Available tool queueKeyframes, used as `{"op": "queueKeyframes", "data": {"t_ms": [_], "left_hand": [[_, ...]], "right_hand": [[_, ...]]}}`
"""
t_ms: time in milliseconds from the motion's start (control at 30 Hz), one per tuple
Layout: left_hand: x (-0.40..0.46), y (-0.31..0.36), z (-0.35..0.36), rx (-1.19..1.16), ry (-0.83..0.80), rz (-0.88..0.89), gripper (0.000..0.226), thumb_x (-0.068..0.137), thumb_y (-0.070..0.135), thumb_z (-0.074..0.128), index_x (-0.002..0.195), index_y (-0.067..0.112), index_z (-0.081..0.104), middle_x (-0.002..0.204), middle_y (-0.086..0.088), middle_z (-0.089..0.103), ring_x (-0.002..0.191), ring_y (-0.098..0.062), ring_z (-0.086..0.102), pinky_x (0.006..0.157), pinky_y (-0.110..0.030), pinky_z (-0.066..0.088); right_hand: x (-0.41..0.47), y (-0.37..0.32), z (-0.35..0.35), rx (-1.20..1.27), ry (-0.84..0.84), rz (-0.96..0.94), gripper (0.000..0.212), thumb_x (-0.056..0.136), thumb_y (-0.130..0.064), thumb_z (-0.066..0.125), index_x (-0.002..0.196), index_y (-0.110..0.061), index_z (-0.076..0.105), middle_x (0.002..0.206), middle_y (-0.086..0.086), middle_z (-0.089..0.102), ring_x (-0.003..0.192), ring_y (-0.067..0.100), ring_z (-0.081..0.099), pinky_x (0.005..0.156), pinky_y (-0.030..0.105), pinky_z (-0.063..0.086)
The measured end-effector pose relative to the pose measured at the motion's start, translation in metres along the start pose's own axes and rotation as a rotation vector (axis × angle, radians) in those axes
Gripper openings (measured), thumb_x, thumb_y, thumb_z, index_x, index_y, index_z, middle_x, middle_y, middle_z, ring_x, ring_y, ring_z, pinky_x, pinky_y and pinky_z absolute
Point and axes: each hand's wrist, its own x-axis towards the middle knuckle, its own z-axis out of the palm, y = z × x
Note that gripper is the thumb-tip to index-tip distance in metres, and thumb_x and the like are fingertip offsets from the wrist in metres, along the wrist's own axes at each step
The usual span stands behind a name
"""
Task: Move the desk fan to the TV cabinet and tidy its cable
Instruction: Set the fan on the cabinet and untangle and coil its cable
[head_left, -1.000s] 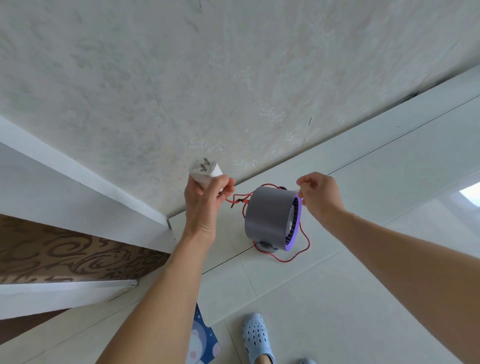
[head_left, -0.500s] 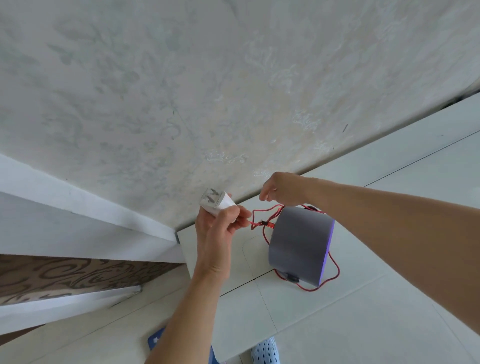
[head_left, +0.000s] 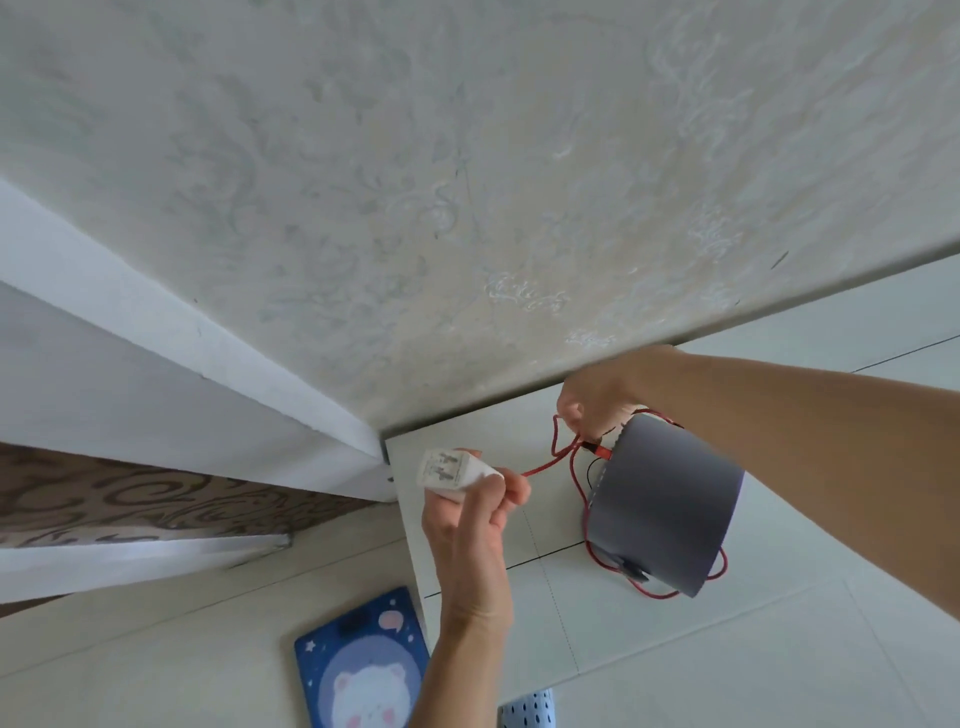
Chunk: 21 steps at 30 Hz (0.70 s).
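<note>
A round grey desk fan (head_left: 667, 506) stands on the white TV cabinet top (head_left: 779, 639), close to the wall, its back turned toward me. A red cable (head_left: 558, 457) loops around the fan's base and runs to a white plug adapter (head_left: 449, 470). My left hand (head_left: 475, 530) grips the adapter, prongs up, to the left of the fan. My right hand (head_left: 595, 402) reaches behind the fan and pinches the red cable near where it enters the fan.
A textured pale wall (head_left: 467, 182) rises right behind the cabinet. White trim and a brown patterned panel (head_left: 130, 499) lie to the left. On the floor sit a blue bear-print scale (head_left: 363, 670) and a blue perforated slipper (head_left: 527, 709).
My right hand moved from the fan's front rim to behind the fan and took the cable. My left hand lowered the adapter. The view shifted down and closer.
</note>
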Motion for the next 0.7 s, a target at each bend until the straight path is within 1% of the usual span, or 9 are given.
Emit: {"op": "queueKeyframes", "data": {"t_ms": [33, 67, 100, 233, 333, 433, 500, 600, 700], "left_hand": [[0.000, -0.002, -0.001, -0.002, 0.007, -0.009, 0.010, 0.063, 0.026, 0.066, 0.070, 0.032, 0.069, 0.066, -0.008, 0.060, 0.070, -0.019, 0.060, 0.078, -0.039, 0.055], [0.000, -0.005, -0.003, -0.007, 0.017, -0.017, 0.010, 0.063, 0.027, 0.066, 0.072, 0.031, 0.069, 0.067, -0.008, 0.061, 0.070, -0.019, 0.060, 0.078, -0.040, 0.056], [0.000, -0.008, -0.004, -0.008, 0.028, -0.028, 0.012, 0.064, 0.027, 0.067, 0.075, 0.029, 0.068, 0.067, -0.008, 0.061, 0.070, -0.019, 0.061, 0.078, -0.040, 0.055], [-0.003, -0.016, -0.009, 0.011, 0.067, -0.077, 0.033, 0.063, 0.028, 0.068, 0.090, 0.013, 0.057, 0.069, -0.011, 0.061, 0.070, -0.021, 0.060, 0.077, -0.041, 0.054], [-0.005, -0.022, -0.011, 0.035, 0.074, -0.104, 0.035, 0.062, 0.029, 0.068, 0.091, 0.012, 0.056, 0.070, -0.013, 0.060, 0.071, -0.022, 0.059, 0.074, -0.039, 0.055], [-0.008, -0.025, -0.012, 0.046, 0.079, -0.122, 0.035, 0.060, 0.029, 0.068, 0.089, 0.013, 0.056, 0.070, -0.015, 0.060, 0.071, -0.024, 0.058, 0.074, -0.039, 0.055], [-0.010, -0.026, -0.012, 0.057, 0.066, -0.118, 0.030, 0.061, 0.029, 0.069, 0.086, 0.015, 0.059, 0.069, -0.014, 0.060, 0.071, -0.024, 0.058, 0.076, -0.042, 0.055], [-0.013, -0.026, -0.012, 0.060, 0.054, -0.109, 0.029, 0.061, 0.029, 0.069, 0.085, 0.017, 0.059, 0.071, -0.013, 0.059, 0.071, -0.024, 0.059, 0.077, -0.043, 0.054], [-0.015, -0.025, -0.011, 0.091, 0.044, -0.096, 0.037, 0.061, 0.029, 0.069, 0.090, 0.011, 0.055, 0.070, -0.013, 0.059, 0.070, -0.022, 0.058, 0.076, -0.041, 0.055]], "right_hand": [[0.001, 0.005, -0.001, 0.029, 0.069, 0.018, 0.004, 0.086, -0.038, 0.062, 0.087, -0.033, 0.062, 0.103, -0.006, 0.059, 0.094, 0.020, 0.057, 0.087, 0.034, 0.051], [0.001, 0.012, -0.003, 0.027, 0.125, 0.046, 0.013, 0.083, -0.046, 0.063, 0.080, -0.035, 0.058, 0.097, -0.009, 0.057, 0.094, 0.021, 0.057, 0.090, 0.042, 0.051], [-0.001, 0.019, -0.006, 0.016, 0.171, 0.053, 0.018, 0.082, -0.050, 0.062, 0.078, -0.034, 0.056, 0.095, -0.009, 0.056, 0.093, 0.022, 0.057, 0.091, 0.044, 0.051], [-0.014, 0.054, -0.011, 0.013, 0.237, 0.115, 0.021, 0.091, -0.048, 0.056, 0.094, -0.028, 0.061, 0.103, -0.004, 0.059, 0.097, 0.021, 0.058, 0.092, 0.041, 0.050], [-0.029, 0.086, -0.008, 0.063, 0.265, 0.202, 0.025, 0.095, -0.037, 0.055, 0.075, -0.024, 0.050, 0.098, 0.002, 0.062, 0.091, 0.025, 0.060, 0.082, 0.037, 0.048], [-0.046, 0.114, 0.003, 0.121, 0.328, 0.325, 0.026, 0.095, -0.034, 0.053, 0.073, -0.022, 0.048, 0.087, 0.003, 0.061, 0.081, 0.024, 0.060, 0.066, 0.034, 0.043], [-0.058, 0.128, 0.011, 0.171, 0.388, 0.395, 0.025, 0.095, -0.034, 0.054, 0.073, -0.023, 0.048, 0.086, 0.003, 0.060, 0.082, 0.025, 0.060, 0.063, 0.030, 0.041], [-0.071, 0.138, 0.019, 0.392, 0.527, 0.405, 0.021, 0.092, -0.028, 0.060, 0.077, -0.015, 0.058, 0.078, 0.010, 0.062, 0.076, 0.030, 0.060, 0.064, 0.031, 0.042], [-0.072, 0.135, 0.021, 0.758, 0.737, 0.374, 0.011, 0.089, -0.015, 0.063, 0.084, -0.005, 0.063, 0.062, 0.014, 0.066, 0.051, 0.025, 0.062, 0.052, 0.024, 0.043]]}}
